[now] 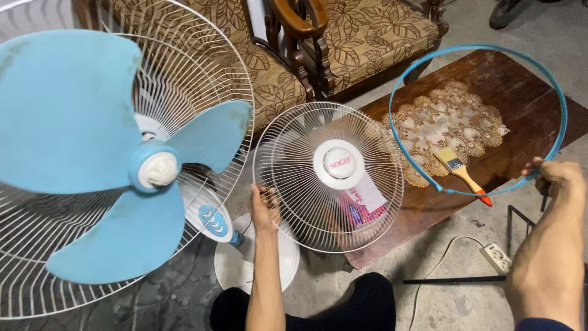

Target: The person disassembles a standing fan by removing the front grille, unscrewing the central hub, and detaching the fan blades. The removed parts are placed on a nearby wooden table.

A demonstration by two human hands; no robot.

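Fan parts are spread about, and the biggest is the standing fan itself: three pale blue plastic blades (92, 153) in front of the white wire rear guard (202, 79), with its round white base (236, 260) on the grey concrete floor (453, 306). The blades look dusty and smooth, rigid but thin at the edges.

Next in size is the blue rim ring (554, 104), a slim hoop held up over the dark wooden desk (520, 92). The right hand (554, 178) is closed round its lower right edge. I judge it light and springy, likely to flex or swing if held at one point only.

Then the front guard (294, 178), a domed white wire grille with a round plastic cap at its centre, is held upright between the fan and the desk. The left hand (264, 208) pinches its outer rim at the lower left, fingers curled around the wire. It looks light yet awkward, and the thin spokes would bend if squeezed; the thicker rim is the sound place to grip.

On the desk lies a lacy beige doily (444, 116), and across its edge a paintbrush (460, 171) with a wooden handle and orange tip. A white power strip (497, 257) sits on the floor, well apart from both hands. Behind, leaf-patterned cushioned chairs (367, 37) with carved dark arms.
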